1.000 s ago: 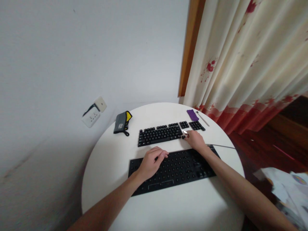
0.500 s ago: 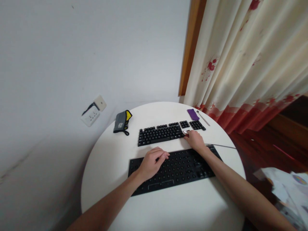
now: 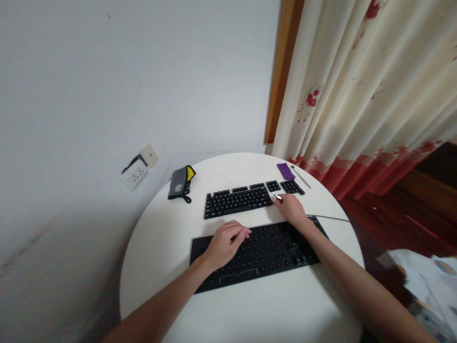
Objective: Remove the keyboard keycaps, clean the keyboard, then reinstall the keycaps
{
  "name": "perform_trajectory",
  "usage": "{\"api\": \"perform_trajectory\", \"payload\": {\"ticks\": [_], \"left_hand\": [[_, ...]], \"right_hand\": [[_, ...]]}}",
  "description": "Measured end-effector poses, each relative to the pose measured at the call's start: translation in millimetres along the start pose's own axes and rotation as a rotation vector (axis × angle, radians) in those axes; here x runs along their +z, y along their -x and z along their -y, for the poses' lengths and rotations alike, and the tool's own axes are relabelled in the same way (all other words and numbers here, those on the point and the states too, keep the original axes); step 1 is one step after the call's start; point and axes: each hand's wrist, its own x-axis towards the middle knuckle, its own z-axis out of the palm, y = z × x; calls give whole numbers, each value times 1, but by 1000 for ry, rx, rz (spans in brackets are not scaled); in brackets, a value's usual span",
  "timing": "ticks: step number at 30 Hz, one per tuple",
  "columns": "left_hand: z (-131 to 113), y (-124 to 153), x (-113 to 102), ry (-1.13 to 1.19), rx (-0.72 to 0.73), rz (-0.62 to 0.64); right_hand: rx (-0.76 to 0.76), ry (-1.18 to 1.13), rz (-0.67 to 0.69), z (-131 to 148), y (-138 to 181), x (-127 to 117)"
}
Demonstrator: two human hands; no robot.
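Note:
On a round white table (image 3: 160,228) lies a black keyboard base (image 3: 271,247) with its keycaps removed. Behind it the black keycaps (image 3: 237,200) are laid out in rows in keyboard order. My left hand (image 3: 224,240) rests with curled fingers on the left part of the base. My right hand (image 3: 291,208) reaches past the base to the right end of the keycap rows and pinches a small metallic tool (image 3: 276,196) there; I cannot tell whether a cap is in it.
A grey and yellow pouch (image 3: 181,181) lies at the table's back left. A purple case (image 3: 286,170) and a thin stick (image 3: 301,176) lie at the back right by the curtain (image 3: 357,95). A cable (image 3: 328,217) runs off right. Wall sockets (image 3: 137,171) sit left.
My right hand has shifted slightly along the right end of the keycap rows. My left hand has stayed on the keyboard base.

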Motion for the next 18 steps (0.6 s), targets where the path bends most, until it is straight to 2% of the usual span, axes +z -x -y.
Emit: {"api": "perform_trajectory", "payload": {"ticks": [3, 8, 11, 15, 18], "left_hand": [[1, 0, 0, -3, 6, 9], [1, 0, 0, -34, -1, 53], [1, -1, 0, -57, 0, 77], [4, -2, 1, -66, -5, 86], [6, -3, 1, -78, -2, 97]], "right_hand": [[-28, -99, -75, -1, 5, -20], [-121, -518, -279, -8, 35, -57], [-112, -548, -345, -14, 63, -69], [38, -623, -305, -27, 96, -65], [128, -752, -202, -35, 118, -53]]}}
